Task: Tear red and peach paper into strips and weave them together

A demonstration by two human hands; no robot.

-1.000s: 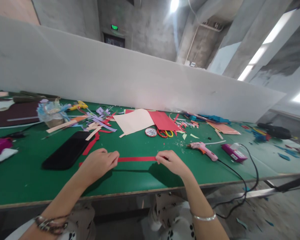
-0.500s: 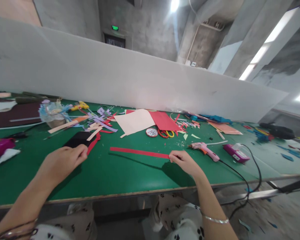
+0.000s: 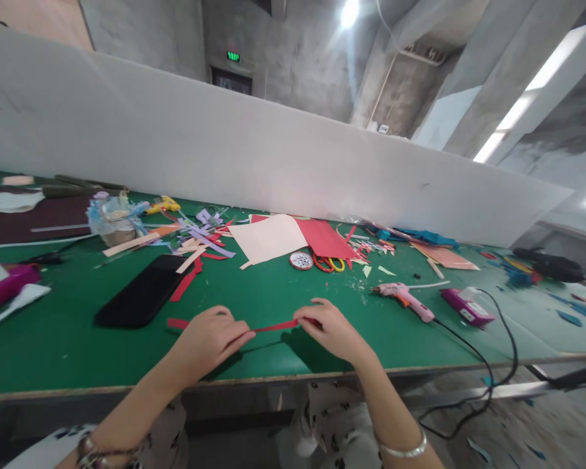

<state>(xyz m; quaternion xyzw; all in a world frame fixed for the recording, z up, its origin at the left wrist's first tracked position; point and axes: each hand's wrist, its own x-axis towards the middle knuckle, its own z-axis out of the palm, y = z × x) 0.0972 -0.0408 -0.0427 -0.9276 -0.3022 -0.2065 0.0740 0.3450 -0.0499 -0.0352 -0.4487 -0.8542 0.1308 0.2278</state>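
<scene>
Red paper strip [image 3: 273, 325] | held just above the green table [image 3: 273, 365], near its front edge | left hand [image 3: 209, 340] and right hand [image 3: 329, 329] pinch its ends | advice: keep it taut and level, grip light to avoid creasing.

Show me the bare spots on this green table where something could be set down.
Bare green table lies along the near edge, left of the left hand and below the black phone. Another patch sits between the right hand and the pink glue gun. Crowded: the paper scraps, the cream sheet and the red sheet behind.
</scene>
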